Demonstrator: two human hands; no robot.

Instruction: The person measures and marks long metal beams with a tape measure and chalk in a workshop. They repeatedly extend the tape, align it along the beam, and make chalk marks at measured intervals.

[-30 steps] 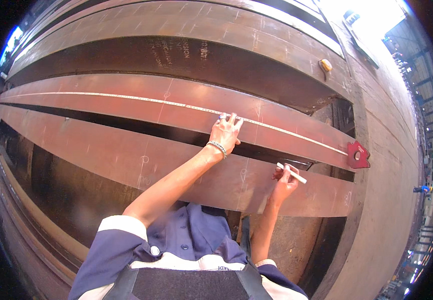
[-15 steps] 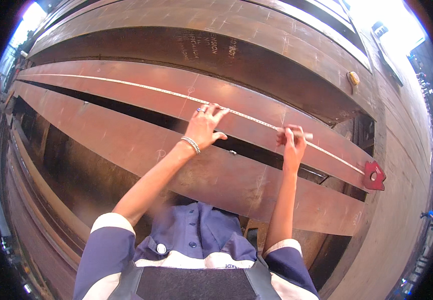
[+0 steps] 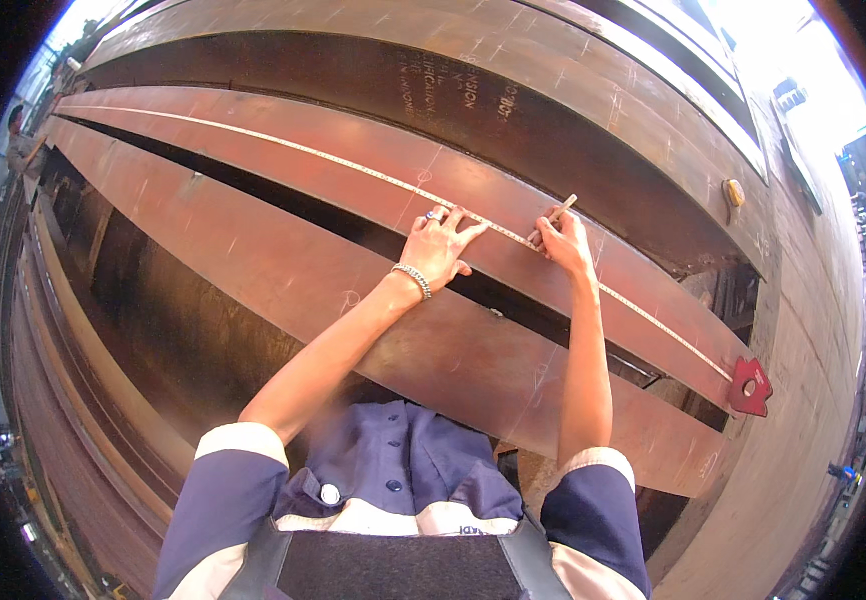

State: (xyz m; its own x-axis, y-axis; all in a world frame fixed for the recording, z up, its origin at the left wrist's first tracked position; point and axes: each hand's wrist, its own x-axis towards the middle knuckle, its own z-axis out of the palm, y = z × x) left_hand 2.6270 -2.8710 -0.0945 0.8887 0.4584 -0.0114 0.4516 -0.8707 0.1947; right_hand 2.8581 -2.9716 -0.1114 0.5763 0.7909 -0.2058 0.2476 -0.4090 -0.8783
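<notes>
A white measuring tape runs lengthwise along a reddish-brown steel beam flange. My left hand lies over it with the fingers spread, fingertips at the tape and the thumb apart. A ring and a bracelet are on that hand and wrist. Right of it, my right hand pinches a pale chalk stick, tilted, its lower end close to the tape. At the tape's right end sits a red notched plate with a round hole. Thin chalk lines and circles mark the steel.
A second beam flange lies nearer me, across a dark gap. Beyond the taped beam, a deeper beam web bears white writing. A yellow rounded object rests on the far beam. Another person is at the far left edge.
My right hand has moved left along the tape, closer to my left hand, and the chalk has gone from nearly level to steeply tilted. The whole view has shifted slightly.
</notes>
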